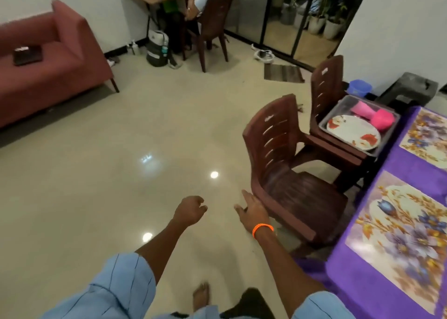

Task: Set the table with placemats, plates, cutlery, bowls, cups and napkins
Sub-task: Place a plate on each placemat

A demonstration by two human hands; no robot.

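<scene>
We see our left hand (189, 209) hanging over the glossy cream floor (96, 173) with its fingers loosely curled and nothing in them. Our right hand (252, 212), with an orange band (262, 229) at the wrist, lies with straight fingers against the rim of the nearer brown plastic chair (285, 173); we cannot tell how firmly it presses.

Behind that chair stands a stack of matching brown plastic chairs (326, 88), and on its seat rests a clear rectangular plastic tray (338, 110). Inside the tray we see a round white plate with red flower prints (353, 134) lying flat, and beside it two pink plastic cups (372, 115) tipped on their sides, touching each other at the far end of the tray.

At the right edge is the tabletop with a purple cloth (362, 282). On it lie two floral placemats: the nearer placemat with blue and gold flowers (399, 241) and the farther placemat (425, 137), a strip of purple cloth between them.

A small blue plastic tub (359, 88) sits on the floor beyond the chair stack, near the wall.
</scene>
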